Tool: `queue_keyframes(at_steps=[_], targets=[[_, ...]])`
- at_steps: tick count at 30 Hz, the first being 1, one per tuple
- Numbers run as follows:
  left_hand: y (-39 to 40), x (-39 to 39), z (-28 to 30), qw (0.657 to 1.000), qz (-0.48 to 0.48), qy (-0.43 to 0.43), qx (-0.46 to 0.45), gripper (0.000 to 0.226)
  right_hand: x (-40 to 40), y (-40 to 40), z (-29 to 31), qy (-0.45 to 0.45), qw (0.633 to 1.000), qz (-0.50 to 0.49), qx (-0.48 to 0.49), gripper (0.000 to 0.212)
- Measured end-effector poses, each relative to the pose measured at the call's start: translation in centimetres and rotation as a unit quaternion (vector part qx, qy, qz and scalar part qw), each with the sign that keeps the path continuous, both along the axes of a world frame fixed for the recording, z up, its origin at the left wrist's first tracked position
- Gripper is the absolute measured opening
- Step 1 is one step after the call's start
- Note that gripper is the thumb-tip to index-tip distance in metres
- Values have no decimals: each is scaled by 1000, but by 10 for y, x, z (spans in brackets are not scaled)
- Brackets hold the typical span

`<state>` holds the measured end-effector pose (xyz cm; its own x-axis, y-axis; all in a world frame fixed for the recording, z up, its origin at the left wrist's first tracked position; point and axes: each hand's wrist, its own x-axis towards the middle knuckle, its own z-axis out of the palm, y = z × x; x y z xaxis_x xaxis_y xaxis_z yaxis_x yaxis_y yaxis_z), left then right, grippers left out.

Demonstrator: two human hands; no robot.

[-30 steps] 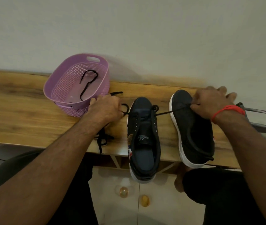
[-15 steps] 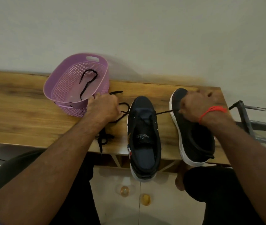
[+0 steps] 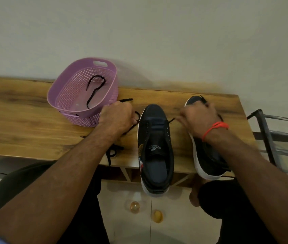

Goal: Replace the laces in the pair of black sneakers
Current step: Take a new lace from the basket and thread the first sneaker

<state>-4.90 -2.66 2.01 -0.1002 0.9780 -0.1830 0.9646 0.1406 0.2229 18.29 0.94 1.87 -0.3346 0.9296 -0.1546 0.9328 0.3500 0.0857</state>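
Note:
Two black sneakers with white soles stand on the wooden table [image 3: 25,124]. The left sneaker [image 3: 155,148] is upright, toe away from me, with a black lace [image 3: 170,120] threaded through its front eyelets. My left hand [image 3: 117,117] grips one end of that lace just left of the toe. My right hand [image 3: 198,118], with an orange band at the wrist, pinches the other end close to the shoe's right side. It lies over the right sneaker [image 3: 208,159] and hides much of it. More black lace [image 3: 112,153] trails loose under my left forearm.
A purple perforated basket [image 3: 66,92] stands at the back left of the table and holds another black lace [image 3: 94,90]. A grey metal rack [image 3: 278,138] stands right of the table. The sneakers' heels overhang the table's front edge above my lap.
My right hand has come left, from the right sneaker's toe to close beside the left sneaker, and the lace span between them has shortened. My left hand has barely moved.

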Motion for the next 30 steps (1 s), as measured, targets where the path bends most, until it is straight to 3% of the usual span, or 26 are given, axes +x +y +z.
queue_keyframes(at_steps=[4,8,12,16,20,23,28,30], targets=[[3,-7,2,998,2,-40,-51,18,11,7,8,47,999,-21,-12,28],[5,0,0,989,5,-129,-72,10,-4,1,-1,238,966,-18,-102,16],[8,1,14,971,1,-237,-30,8,-7,-4,11,418,880,-93,-207,11],[5,3,40,908,27,-418,1,14,-11,-5,31,539,786,-136,-269,19],[-13,6,70,857,39,-514,8,27,-13,-13,58,643,680,-168,-312,20],[-23,13,94,842,42,-538,-2,30,-13,-21,85,686,628,-182,-318,23],[-32,17,154,842,42,-538,7,32,-17,-24,146,735,589,-173,-289,29],[-34,19,183,837,37,-545,23,31,-18,-25,172,770,549,-166,-277,25]])
